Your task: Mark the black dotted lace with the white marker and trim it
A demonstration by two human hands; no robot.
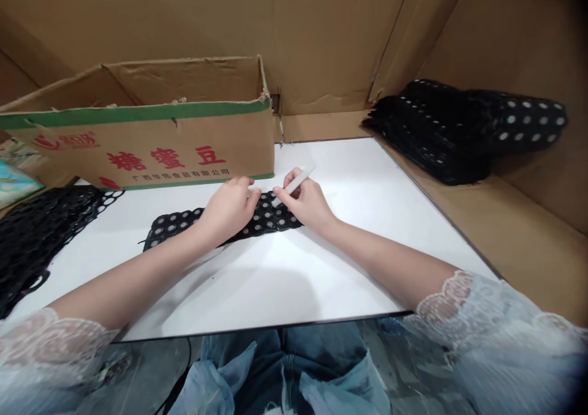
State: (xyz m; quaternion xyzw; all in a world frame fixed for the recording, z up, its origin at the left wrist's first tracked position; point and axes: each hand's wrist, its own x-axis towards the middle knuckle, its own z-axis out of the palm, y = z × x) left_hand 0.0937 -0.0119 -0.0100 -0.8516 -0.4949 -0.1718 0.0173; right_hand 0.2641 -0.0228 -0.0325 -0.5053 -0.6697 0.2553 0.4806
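Observation:
A black strip full of round holes (184, 222) lies flat on the white board (349, 219). My left hand (227, 210) rests on the strip's middle, fingers curled and pressed down on it. My right hand (307, 204) sits at the strip's right end, closed around a thin white stick-like tool (294, 183) whose lower tip touches the strip between the two hands.
An open cardboard box (151, 139) with a green band and red characters stands behind the strip. A heap of black perforated strips (32, 237) lies at the left edge; another pile (459, 127) sits on the cardboard ledge at the right. Cardboard walls enclose the back.

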